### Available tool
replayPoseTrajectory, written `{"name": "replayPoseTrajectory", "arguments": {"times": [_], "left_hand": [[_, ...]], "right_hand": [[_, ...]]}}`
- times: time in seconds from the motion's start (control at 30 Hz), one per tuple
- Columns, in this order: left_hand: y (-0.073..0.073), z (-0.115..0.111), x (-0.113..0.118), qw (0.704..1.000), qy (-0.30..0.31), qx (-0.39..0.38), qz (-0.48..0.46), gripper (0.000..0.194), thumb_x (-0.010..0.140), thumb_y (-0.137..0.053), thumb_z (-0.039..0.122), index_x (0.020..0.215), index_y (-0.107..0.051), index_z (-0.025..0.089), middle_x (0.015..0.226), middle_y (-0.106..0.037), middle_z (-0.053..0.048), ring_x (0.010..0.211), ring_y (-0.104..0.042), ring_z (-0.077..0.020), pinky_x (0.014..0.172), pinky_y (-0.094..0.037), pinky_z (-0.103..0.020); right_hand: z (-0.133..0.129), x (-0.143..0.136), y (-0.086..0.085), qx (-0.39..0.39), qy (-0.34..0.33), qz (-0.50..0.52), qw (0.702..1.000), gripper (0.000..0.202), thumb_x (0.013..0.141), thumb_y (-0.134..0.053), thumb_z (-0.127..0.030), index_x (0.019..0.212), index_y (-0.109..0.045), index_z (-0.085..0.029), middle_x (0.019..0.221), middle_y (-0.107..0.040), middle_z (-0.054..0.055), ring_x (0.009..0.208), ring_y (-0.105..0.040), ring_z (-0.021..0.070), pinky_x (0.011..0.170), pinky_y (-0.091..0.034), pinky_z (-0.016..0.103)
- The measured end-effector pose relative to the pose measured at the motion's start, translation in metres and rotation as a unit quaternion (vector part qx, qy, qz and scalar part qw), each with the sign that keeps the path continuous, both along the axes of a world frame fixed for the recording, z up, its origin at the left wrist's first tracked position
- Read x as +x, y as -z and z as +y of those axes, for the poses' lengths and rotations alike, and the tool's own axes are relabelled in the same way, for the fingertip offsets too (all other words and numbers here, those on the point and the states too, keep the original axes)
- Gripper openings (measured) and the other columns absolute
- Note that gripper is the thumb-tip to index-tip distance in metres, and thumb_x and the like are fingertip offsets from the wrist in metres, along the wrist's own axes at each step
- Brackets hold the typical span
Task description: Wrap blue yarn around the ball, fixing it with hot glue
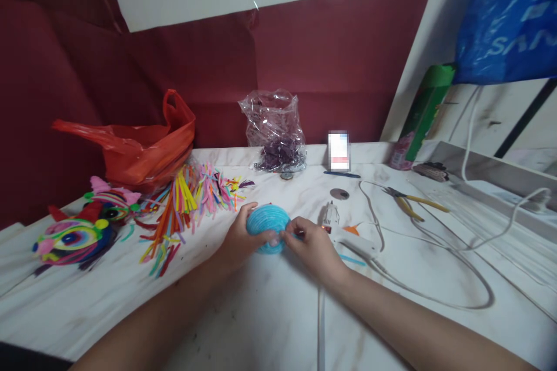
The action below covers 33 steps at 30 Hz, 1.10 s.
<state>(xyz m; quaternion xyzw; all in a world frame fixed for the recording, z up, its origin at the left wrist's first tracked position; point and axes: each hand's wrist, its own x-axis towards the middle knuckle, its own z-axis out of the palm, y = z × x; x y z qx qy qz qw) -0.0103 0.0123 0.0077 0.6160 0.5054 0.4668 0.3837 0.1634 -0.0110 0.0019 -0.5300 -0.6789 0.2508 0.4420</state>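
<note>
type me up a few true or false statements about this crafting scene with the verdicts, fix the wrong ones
1. The left hand has its grip on a blue rounded piece. True.
2. Yellow-handled pliers lie on the table. True.
3. The right hand is on the pliers. False: it is at the right edge of the blue rounded piece.
4. In the picture, the red plastic bag is left of the clear bag. True.
5. The white glue gun lies to the left of the left hand. False: it lies to the right of both hands.
</note>
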Motion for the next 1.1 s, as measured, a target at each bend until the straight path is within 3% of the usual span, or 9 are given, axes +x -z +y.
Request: {"name": "replayPoseTrajectory", "arguments": {"times": [0.27, 0.53, 0.63, 0.73, 0.8, 0.87, 0.97, 1.03, 1.1], "left_hand": [[0.002, 0.002, -0.004, 1.0, 0.022, -0.015, -0.015, 0.074, 0.058, -0.077, 0.044, 0.121, -0.047, 0.018, 0.12, -0.056, -0.011, 0.107, -0.055, -0.0298, 0.085, -0.046, -0.036], [0.002, 0.002, -0.001, 0.998, 0.0, -0.049, -0.045, 0.078, 0.045, -0.084, 0.03, 0.115, -0.05, 0.023, 0.104, -0.061, -0.006, 0.093, -0.06, -0.0279, 0.071, -0.049, -0.033], [-0.001, 0.001, 0.001, 0.993, -0.02, -0.087, -0.076, 0.078, 0.046, -0.082, 0.028, 0.116, -0.049, 0.024, 0.1, -0.062, -0.005, 0.091, -0.06, -0.0269, 0.069, -0.049, -0.033], [-0.004, 0.0, 0.003, 0.987, -0.026, -0.123, -0.103, 0.074, 0.052, -0.08, 0.03, 0.118, -0.047, 0.024, 0.099, -0.063, -0.005, 0.089, -0.061, -0.0249, 0.069, -0.05, -0.033], [-0.006, -0.001, 0.003, 0.982, -0.016, -0.135, -0.133, 0.07, 0.056, -0.078, 0.032, 0.118, -0.047, 0.024, 0.1, -0.063, -0.005, 0.088, -0.062, -0.0235, 0.07, -0.05, -0.033], [-0.007, 0.0, 0.001, 0.976, -0.011, -0.14, -0.169, 0.066, 0.058, -0.077, 0.033, 0.116, -0.048, 0.023, 0.1, -0.064, -0.006, 0.088, -0.062, -0.0226, 0.071, -0.05, -0.033], [-0.006, 0.001, -0.002, 0.966, -0.007, -0.143, -0.217, 0.062, 0.06, -0.076, 0.035, 0.115, -0.05, 0.023, 0.102, -0.065, -0.005, 0.088, -0.064, -0.0216, 0.074, -0.051, -0.034], [-0.003, 0.004, -0.006, 0.962, -0.004, -0.133, -0.24, 0.061, 0.062, -0.075, 0.037, 0.116, -0.05, 0.025, 0.105, -0.065, -0.005, 0.09, -0.064, -0.0211, 0.078, -0.052, -0.034], [0.002, 0.007, -0.008, 0.961, -0.006, -0.116, -0.251, 0.061, 0.063, -0.075, 0.037, 0.118, -0.05, 0.026, 0.107, -0.065, -0.004, 0.094, -0.064, -0.0212, 0.082, -0.051, -0.035]], "right_hand": [[0.0, 0.0, 0.001, 0.012, -0.002, 0.008, 1.0, 0.013, 0.077, -0.051, -0.03, 0.068, -0.051, -0.021, 0.067, -0.06, 0.001, 0.067, -0.058, 0.0177, 0.063, -0.044, 0.027], [0.002, 0.003, -0.003, 0.032, -0.007, -0.048, 0.998, 0.008, 0.078, -0.054, -0.024, 0.072, -0.058, -0.02, 0.07, -0.064, 0.002, 0.068, -0.059, 0.0181, 0.063, -0.045, 0.028], [0.004, 0.013, -0.013, 0.143, -0.015, -0.088, 0.986, 0.01, 0.079, -0.052, -0.018, 0.081, -0.061, -0.02, 0.081, -0.066, 0.006, 0.082, -0.06, 0.0218, 0.073, -0.047, 0.034], [0.004, 0.026, -0.028, 0.283, 0.001, -0.102, 0.954, 0.014, 0.081, -0.05, -0.018, 0.09, -0.061, -0.019, 0.095, -0.066, 0.011, 0.094, -0.056, 0.0253, 0.083, -0.045, 0.041], [0.001, 0.035, -0.039, 0.313, 0.025, -0.096, 0.944, 0.014, 0.084, -0.049, -0.021, 0.091, -0.06, -0.02, 0.096, -0.065, 0.011, 0.094, -0.057, 0.0252, 0.083, -0.045, 0.041], [-0.001, 0.046, -0.05, 0.284, 0.046, -0.105, 0.952, 0.015, 0.087, -0.045, -0.025, 0.088, -0.06, -0.022, 0.09, -0.066, 0.009, 0.087, -0.059, 0.0235, 0.076, -0.047, 0.037], [-0.001, 0.065, -0.058, 0.143, 0.03, -0.222, 0.964, 0.019, 0.084, -0.044, -0.025, 0.077, -0.061, -0.023, 0.074, -0.066, 0.004, 0.066, -0.06, 0.0189, 0.061, -0.043, 0.03], [0.003, 0.079, -0.054, 0.046, 0.011, -0.351, 0.935, 0.018, 0.079, -0.049, -0.023, 0.066, -0.062, -0.023, 0.065, -0.064, 0.004, 0.057, -0.058, 0.0177, 0.054, -0.036, 0.028], [0.008, 0.093, -0.04, 0.014, 0.038, -0.402, 0.915, 0.008, 0.072, -0.06, -0.026, 0.065, -0.062, -0.022, 0.065, -0.063, 0.006, 0.057, -0.058, 0.02, 0.052, -0.032, 0.028]]}}
